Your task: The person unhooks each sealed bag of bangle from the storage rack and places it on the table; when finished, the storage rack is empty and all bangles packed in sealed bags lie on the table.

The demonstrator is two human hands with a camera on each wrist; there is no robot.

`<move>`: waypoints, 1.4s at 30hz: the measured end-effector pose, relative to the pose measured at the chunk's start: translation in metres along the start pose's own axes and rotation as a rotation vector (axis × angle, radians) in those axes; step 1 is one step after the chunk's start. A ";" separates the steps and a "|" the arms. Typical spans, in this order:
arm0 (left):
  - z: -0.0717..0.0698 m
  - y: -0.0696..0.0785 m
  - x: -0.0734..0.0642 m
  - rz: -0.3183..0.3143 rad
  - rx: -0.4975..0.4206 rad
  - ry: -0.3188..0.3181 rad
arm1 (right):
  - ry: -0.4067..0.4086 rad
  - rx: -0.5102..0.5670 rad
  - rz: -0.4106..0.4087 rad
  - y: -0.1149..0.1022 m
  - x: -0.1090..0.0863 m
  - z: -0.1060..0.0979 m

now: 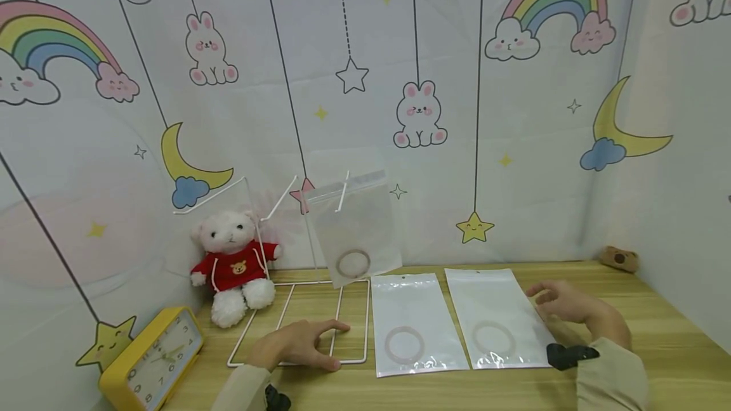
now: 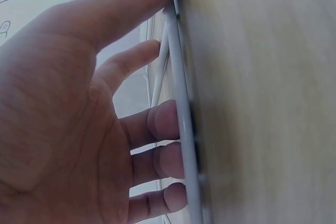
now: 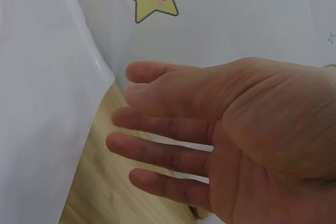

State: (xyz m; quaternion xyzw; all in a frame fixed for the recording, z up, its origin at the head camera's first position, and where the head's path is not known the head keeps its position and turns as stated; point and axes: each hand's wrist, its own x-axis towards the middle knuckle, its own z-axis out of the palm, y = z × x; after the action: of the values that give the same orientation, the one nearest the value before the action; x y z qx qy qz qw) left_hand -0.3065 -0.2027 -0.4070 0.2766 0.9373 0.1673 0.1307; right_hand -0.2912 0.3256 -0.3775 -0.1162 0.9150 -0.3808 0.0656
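A white wire rack (image 1: 366,322) stands on the table, with several hooks at its top. From one hook hangs a zip bag (image 1: 365,227) with a brownish ring, perhaps a bangle, showing through. My left hand (image 1: 299,342) is over the rack's base, fingers spread; in the left wrist view its fingertips touch a white rod (image 2: 184,108). Two more white zip bags lie flat: the middle bag (image 1: 411,303) shows a pinkish ring, and the right bag (image 1: 485,297) a paler one. Beside the right bag's edge, my right hand (image 1: 571,303) is loosely bent and holds nothing.
A plush bear (image 1: 237,271) in a red top sits behind the rack's left side. At the front left is a yellow alarm clock (image 1: 154,360). A small brown object (image 1: 619,259) lies at the table's back right. A patterned cloth (image 1: 354,132) hangs behind.
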 end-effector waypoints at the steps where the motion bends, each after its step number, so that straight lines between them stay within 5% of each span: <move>1: 0.000 0.000 0.000 -0.001 -0.001 -0.001 | 0.019 -0.031 -0.028 -0.001 0.001 -0.001; 5: 0.000 0.000 0.000 -0.002 -0.002 0.000 | 0.072 -0.087 -0.098 -0.008 0.005 0.001; 17: 0.002 -0.002 0.000 0.004 -0.003 0.002 | 0.138 -0.055 -0.109 -0.033 0.018 0.014; 26: 0.002 -0.002 0.000 -0.006 -0.004 -0.004 | 0.206 -0.078 -0.261 -0.052 0.031 0.021; 42: 0.001 -0.001 0.000 -0.012 0.004 0.010 | 0.355 -0.130 -0.313 -0.089 0.047 0.041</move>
State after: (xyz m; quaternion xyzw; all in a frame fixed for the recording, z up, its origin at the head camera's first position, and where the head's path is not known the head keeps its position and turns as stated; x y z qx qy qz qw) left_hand -0.3065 -0.2035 -0.4082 0.2704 0.9399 0.1658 0.1265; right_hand -0.3131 0.2241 -0.3443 -0.1916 0.9056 -0.3412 -0.1636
